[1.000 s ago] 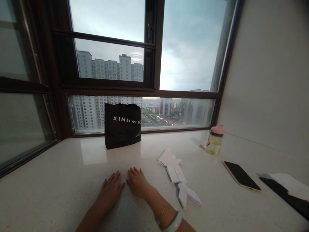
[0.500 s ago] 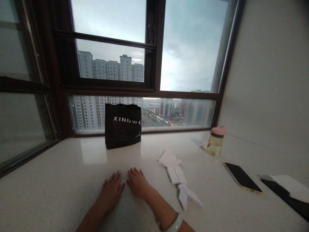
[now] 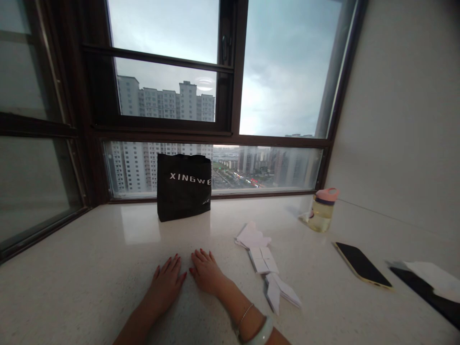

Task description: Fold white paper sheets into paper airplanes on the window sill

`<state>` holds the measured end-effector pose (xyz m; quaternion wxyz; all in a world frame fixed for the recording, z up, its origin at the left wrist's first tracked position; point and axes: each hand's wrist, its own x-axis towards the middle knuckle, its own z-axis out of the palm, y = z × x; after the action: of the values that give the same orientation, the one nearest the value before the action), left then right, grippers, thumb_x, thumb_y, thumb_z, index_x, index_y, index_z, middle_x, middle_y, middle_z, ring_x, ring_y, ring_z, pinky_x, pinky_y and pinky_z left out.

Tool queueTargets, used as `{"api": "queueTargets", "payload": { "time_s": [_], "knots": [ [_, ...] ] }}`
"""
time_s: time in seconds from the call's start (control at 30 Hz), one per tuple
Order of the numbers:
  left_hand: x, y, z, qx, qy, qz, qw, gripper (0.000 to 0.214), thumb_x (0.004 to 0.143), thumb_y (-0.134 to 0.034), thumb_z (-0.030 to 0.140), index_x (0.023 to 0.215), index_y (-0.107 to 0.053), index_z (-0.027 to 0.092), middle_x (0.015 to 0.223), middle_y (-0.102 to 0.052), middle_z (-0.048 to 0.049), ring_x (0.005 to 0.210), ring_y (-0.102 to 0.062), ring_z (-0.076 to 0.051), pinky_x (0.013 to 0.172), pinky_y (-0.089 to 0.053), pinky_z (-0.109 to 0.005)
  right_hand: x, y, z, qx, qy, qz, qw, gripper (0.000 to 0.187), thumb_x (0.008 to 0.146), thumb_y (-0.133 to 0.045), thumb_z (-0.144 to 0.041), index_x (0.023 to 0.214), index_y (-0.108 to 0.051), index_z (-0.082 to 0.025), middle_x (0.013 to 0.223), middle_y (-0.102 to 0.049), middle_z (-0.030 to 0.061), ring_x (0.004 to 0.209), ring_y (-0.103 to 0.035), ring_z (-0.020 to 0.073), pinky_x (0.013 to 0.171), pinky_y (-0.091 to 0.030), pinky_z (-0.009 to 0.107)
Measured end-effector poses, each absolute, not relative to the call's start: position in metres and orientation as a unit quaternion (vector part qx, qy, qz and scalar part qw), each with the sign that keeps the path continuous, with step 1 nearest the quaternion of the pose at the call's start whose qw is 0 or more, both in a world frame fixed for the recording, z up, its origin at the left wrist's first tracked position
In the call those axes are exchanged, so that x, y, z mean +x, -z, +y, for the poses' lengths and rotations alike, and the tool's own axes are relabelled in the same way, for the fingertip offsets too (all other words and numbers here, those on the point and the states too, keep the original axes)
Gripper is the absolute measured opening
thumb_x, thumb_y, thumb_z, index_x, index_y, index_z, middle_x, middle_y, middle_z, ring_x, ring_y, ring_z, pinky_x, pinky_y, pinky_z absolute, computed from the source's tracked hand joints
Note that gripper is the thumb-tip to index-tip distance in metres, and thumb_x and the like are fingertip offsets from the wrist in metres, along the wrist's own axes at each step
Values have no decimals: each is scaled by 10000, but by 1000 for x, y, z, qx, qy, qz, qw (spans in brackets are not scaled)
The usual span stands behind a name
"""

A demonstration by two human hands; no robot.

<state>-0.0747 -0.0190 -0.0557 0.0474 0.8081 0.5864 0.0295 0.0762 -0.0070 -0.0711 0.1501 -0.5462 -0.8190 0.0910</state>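
Resting left hand [image 3: 165, 283] and right hand [image 3: 205, 274] flat, empty, side by side; could scatter folded papers [image 3: 264, 260] at three o'clock by sweeping.

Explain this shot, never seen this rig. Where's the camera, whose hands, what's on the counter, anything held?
No machine here: one camera sits on a person's head and looks forward and down, so both hands are that person's own. The left hand and right hand lie flat, palms down, side by side on the pale counter, holding nothing. Just right of them lie folded white papers. Farther back stands a black bag. To the right are a bottle with a pink lid, a phone lying flat with a dark screen, and at the edge a black item partly under a white sheet.
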Motion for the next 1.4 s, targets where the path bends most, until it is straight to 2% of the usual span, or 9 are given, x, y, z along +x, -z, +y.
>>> {"api": "queueTargets", "payload": {
  "time_s": [0.63, 0.8, 1.03, 1.2, 1.4],
  "knots": [
    [-75, 56, -18, 805, -24, 591, 50, 620, 830, -140, 413, 1330, -285, 76, 1406, -242, -106, 1299, -206, -241, 1031, -190, -444, 76, 69, -8, -548, -92, -817, 156, 481, 851, -330, -296, 1298, -339, -118, 1370, -328, 150, 1287, -220, 257, 1024, -182, 479],
    [-75, 55, -18, 807, -29, 588, 54, 627, 827, -139, 416, 1327, -290, 68, 1403, -245, -110, 1298, -209, -245, 1026, -199, -450, 76, 67, -10, -548, -96, -817, 152, 491, 850, -325, -292, 1299, -334, -93, 1366, -330, 162, 1288, -214, 261, 1026, -177, 477],
    [-75, 58, -17, 807, -40, 588, 48, 624, 826, -140, 422, 1327, -295, 85, 1397, -262, -113, 1293, -222, -248, 1022, -204, -453, 76, 71, -7, -550, -91, -815, 157, 484, 851, -332, -303, 1300, -336, -121, 1369, -329, 153, 1287, -223, 255, 1022, -183, 479],
    [-74, 55, -18, 805, -30, 591, 52, 617, 826, -147, 406, 1323, -301, 74, 1400, -255, -111, 1296, -213, -246, 1026, -198, -450, 76, 71, -7, -547, -91, -818, 152, 496, 848, -336, -303, 1299, -335, -97, 1365, -332, 162, 1288, -215, 266, 1018, -194, 481],
    [-74, 56, -18, 809, -36, 585, 47, 615, 827, -143, 407, 1326, -298, 81, 1399, -253, -112, 1296, -214, -243, 1025, -199, -448, 76, 71, -8, -547, -85, -818, 156, 478, 853, -329, -305, 1296, -339, -124, 1359, -346, 152, 1287, -224, 252, 1016, -199, 484]
  ]
}}
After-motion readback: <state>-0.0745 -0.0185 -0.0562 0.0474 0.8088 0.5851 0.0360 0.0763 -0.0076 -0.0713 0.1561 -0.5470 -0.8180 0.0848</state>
